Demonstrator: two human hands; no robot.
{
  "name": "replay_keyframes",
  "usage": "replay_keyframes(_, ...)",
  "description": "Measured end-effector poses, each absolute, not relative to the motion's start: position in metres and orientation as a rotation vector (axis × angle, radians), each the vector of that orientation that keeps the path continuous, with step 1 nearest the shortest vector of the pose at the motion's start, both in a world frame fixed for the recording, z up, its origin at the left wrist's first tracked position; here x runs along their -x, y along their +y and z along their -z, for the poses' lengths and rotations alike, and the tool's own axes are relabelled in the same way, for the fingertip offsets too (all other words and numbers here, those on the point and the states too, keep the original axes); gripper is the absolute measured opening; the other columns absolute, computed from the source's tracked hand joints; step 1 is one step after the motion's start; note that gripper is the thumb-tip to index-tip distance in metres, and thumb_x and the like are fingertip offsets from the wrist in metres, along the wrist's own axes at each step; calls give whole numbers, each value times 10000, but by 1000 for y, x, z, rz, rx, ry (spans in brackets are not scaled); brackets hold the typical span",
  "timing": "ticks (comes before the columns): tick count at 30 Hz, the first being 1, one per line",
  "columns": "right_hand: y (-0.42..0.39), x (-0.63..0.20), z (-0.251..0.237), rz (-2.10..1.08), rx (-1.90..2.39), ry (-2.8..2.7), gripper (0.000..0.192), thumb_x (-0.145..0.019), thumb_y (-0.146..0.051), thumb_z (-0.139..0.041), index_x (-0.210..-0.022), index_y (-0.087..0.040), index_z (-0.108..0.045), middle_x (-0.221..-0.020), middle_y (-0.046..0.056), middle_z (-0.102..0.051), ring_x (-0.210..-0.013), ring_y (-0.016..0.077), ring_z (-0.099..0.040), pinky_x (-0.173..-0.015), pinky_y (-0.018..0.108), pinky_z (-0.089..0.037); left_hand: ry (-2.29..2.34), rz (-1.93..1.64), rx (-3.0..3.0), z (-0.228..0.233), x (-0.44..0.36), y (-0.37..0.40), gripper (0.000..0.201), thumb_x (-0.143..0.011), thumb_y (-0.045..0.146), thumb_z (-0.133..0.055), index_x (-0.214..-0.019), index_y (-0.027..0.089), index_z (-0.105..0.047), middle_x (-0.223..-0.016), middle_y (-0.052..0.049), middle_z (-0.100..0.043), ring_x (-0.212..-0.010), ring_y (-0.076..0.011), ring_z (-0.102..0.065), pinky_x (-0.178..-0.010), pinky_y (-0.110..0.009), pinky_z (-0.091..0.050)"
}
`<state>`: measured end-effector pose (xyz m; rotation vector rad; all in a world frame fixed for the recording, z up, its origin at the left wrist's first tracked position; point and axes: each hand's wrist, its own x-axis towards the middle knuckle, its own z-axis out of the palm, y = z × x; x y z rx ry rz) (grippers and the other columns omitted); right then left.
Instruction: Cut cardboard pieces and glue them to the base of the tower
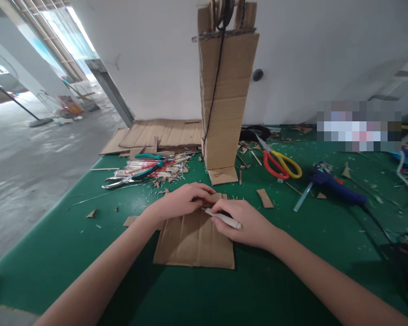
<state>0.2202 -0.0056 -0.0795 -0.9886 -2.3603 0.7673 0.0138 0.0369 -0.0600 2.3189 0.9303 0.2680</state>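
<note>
Green worktop (71, 253), head view, items as seen:

- Cardboard sheet (195, 242): flat on the worktop, front centre, creased lengthwise; both hands rest on its far edge
- Left hand (180, 201): palm down on the sheet's far left corner, fingers curled and pressing the cardboard; whether they pinch anything cannot be told
- Right hand (246, 222): on the sheet's far right part, fingers clenched round a white pen-like tool (222, 218), its tip pointing left toward the left hand, touching or just above the cardboard
- Cardboard tower (226, 99): upright behind the hands, a black cord (213, 90) hanging down its front
- Scissors (279, 163): red and yellow handles, right of the tower
- Glue gun (336, 188): blue, lying further right
- Pliers (132, 174) with teal grips: left of the tower, among sticks and cardboard scraps
- Flat cardboard pieces (156, 136): at the far left edge, by the wall
</note>
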Motion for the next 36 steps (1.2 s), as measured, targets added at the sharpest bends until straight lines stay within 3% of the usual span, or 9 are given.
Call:
replay_keyframes(11, -6, -232, 76, -560, 1008, -2398, 86, -806, -192, -461, -739, -200, -513, -668, -10, -586, -591, 117, -516, -561, 243, -321, 958, -295, -2364, 65, -13, 35, 426, -801, 28, -390, -1037, 250, -667, -1263, -33, -571, -1179, -170, -515, -1011, -377, -414)
replay_keyframes(18, -5, -244, 69, -481, 1088, -2433, 123, -790, -189, -457, -668, -198, -444, -593, -32, -513, -537, 98, -454, -529, 248, -271, 974, -304, -2389, 67, -12, 33, 421, -793, 26, -391, -1017, 250, -669, -1269, -25, -559, -1162, -168, -524, -995, -357, -427)
replay_keyframes(26, -4, -256, 62, -491, 995, -2318, 88, -810, -189, -479, -730, -202, -512, -631, -21, -564, -568, 109, -493, -562, 259, -323, 995, -331, -2489, 68, -11, 30, 420, -823, 49, -401, -1042, 288, -669, -1264, -6, -559, -1183, -200, -451, -1008, -412, -378)
replay_keyframes(31, 3, -257, 65, -658, 1148, -2007, 157, -897, -315, -442, -893, -214, -561, -668, -8, -586, -567, 117, -530, -530, 250, -392, 1115, -305, -2723, 62, -19, 18, 377, -822, 79, -425, -989, 296, -685, -1218, 1, -585, -1149, -247, -437, -972, -442, -333)
replay_keyframes(36, 24, -241, 51, -1097, 1180, -1755, 200, -857, -381, -518, -884, -196, -587, -676, -11, -567, -514, 100, -532, -463, 236, -441, 1061, -179, -2822, 52, -26, 6, 381, -806, 57, -427, -1052, 253, -642, -1117, -10, -661, -1064, -204, -548, -915, -364, -355)
